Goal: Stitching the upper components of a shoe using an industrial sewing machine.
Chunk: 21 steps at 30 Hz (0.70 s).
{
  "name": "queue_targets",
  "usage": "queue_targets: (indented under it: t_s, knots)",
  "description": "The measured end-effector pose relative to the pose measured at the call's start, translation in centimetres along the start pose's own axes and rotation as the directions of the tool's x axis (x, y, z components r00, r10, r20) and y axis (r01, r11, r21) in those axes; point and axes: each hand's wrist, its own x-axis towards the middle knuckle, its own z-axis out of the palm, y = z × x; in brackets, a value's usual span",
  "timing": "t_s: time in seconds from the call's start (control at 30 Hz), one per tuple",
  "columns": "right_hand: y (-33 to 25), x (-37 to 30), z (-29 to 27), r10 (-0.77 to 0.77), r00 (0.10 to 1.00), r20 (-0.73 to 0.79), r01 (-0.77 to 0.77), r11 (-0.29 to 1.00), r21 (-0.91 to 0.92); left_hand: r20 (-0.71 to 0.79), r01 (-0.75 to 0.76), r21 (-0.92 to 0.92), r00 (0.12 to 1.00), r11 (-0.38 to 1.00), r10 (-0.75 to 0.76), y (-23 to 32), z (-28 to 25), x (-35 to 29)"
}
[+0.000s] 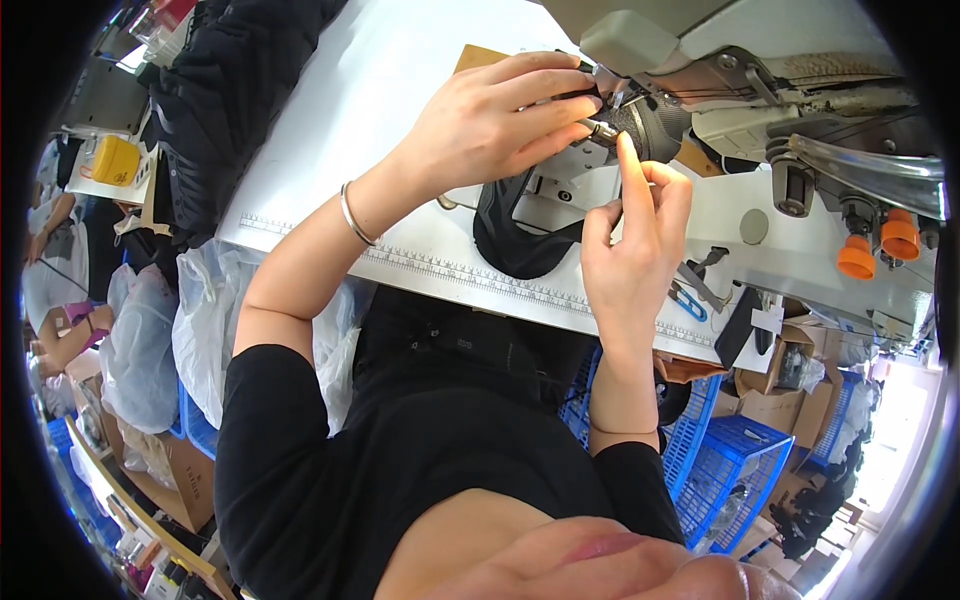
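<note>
At the needle end of a sewing machine (800, 110), my two hands come together. My left hand (490, 115) reaches in from the left, its bent fingers and thumb bunched at the small metal parts beside the needle; what they pinch is too small to tell. My right hand (640, 230) points its index finger up to the same metal parts, touching or nearly touching them. Its thumb and other fingers curl in around something thin and hidden. Beneath both hands, a curved black fabric band (520, 255) lies on the white machine table (310, 130) and hangs slightly over its ruler edge.
Orange knobs (856, 258) stick out at the machine's right. Small blue-handled snips (688, 303) rest near the table's front edge. Dark garments (235, 90) are heaped on the left, above plastic bags (205, 330). Blue crates (735, 470) stand on the right. Other people are at far left.
</note>
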Motion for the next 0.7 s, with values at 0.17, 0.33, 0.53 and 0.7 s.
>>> queue_targets:
  t_s: [0.17,0.33,0.53,0.7]
  knots:
    - [0.05,-0.05,-0.05,-0.005,1.0,-0.005,0.005,1.0,-0.014,-0.003,-0.002,-0.005,1.0,1.0,0.002,0.02,0.14,0.04]
    - [-0.01,-0.09,-0.08,-0.011,1.0,-0.001,0.011,1.0,-0.027,-0.004,-0.01,0.013,1.0,1.0,0.01,0.16,0.08,0.06]
    - [0.06,-0.2,0.12,-0.028,0.999,-0.023,0.027,0.999,-0.023,-0.01,-0.018,0.006,1.0,1.0,0.018,-0.06,0.14,0.04]
    - [0.08,-0.12,-0.01,-0.019,1.0,-0.021,0.019,1.0,-0.009,-0.015,-0.031,-0.044,0.999,0.999,0.03,0.2,-0.05,0.41]
